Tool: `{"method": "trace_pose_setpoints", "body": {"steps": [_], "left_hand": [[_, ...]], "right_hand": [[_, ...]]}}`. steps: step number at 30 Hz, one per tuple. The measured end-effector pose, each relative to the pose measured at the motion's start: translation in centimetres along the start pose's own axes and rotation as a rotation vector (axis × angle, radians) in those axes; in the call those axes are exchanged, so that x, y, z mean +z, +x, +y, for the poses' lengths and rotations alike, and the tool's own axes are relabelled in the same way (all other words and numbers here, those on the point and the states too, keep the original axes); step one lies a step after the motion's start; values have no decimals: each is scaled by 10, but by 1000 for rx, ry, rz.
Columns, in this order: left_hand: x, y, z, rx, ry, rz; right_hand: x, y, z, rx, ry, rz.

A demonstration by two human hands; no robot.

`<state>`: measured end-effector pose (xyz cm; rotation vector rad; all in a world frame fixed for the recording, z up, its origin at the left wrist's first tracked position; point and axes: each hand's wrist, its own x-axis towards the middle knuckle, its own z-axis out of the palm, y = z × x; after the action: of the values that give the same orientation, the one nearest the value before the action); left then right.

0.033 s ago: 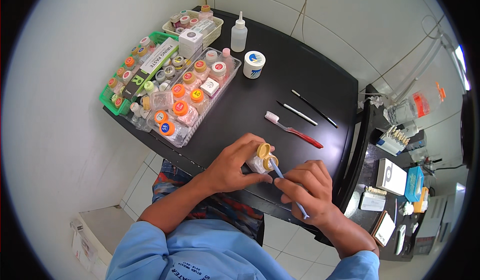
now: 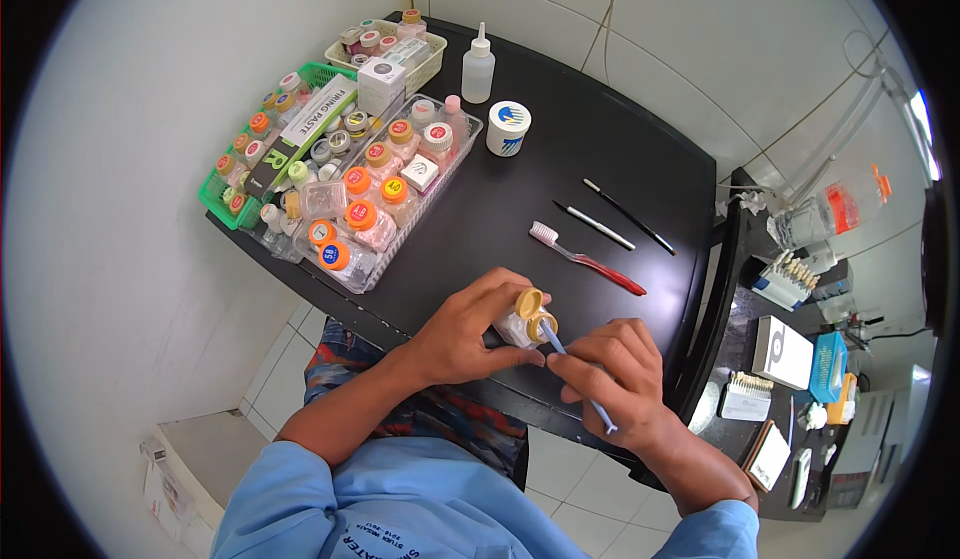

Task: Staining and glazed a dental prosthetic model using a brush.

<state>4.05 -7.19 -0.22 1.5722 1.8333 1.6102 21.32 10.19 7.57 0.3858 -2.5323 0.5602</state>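
Near the table's front edge, my left hand (image 2: 465, 331) is closed around a small clear jar (image 2: 513, 331) of pale contents. The jar tilts toward my right hand, and its gold flip cap (image 2: 529, 304) stands open. Pinched in my right hand (image 2: 615, 374) is a light blue plastic stick (image 2: 604, 415) with a flared outer end. Its other end reaches into the jar's mouth; the tip is hidden inside. Beyond the hands lie a red-handled toothbrush (image 2: 590, 262), a white pen-like brush (image 2: 598, 228) and a thin black brush (image 2: 632, 217).
A clear basket (image 2: 420, 202) of capped jars stands at left, beside a green basket (image 2: 240, 209) and a cream basket (image 2: 432, 57). A dropper bottle (image 2: 478, 74) and white tub (image 2: 509, 131) stand farther back. At right, a side counter holds a blue basket (image 2: 828, 367) and white box (image 2: 783, 352).
My right hand and the blue stick have shifted very slightly. The jar and my left hand stay almost where they were.
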Motion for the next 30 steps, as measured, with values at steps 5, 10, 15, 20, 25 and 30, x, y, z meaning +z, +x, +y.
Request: {"method": "trace_pose_setpoints", "body": {"steps": [5,10,15,20,25,30], "left_hand": [[0,0,0,52,-8,-19],[1,-1,0,33,-31,-37],[1,-1,2,16,-45,-58],[2,-1,5,-53,-55,-54],[1,-4,0,-14,-28,-64],[0,-6,1,-41,-75,-77]], "right_hand": [[2,-1,1,172,145,2],[7,-7,2,326,322,53],[7,-8,6,365,464,20],[1,-7,5,262,319,54],[2,-2,-1,188,170,105],[2,-5,5,215,363,98]]}}
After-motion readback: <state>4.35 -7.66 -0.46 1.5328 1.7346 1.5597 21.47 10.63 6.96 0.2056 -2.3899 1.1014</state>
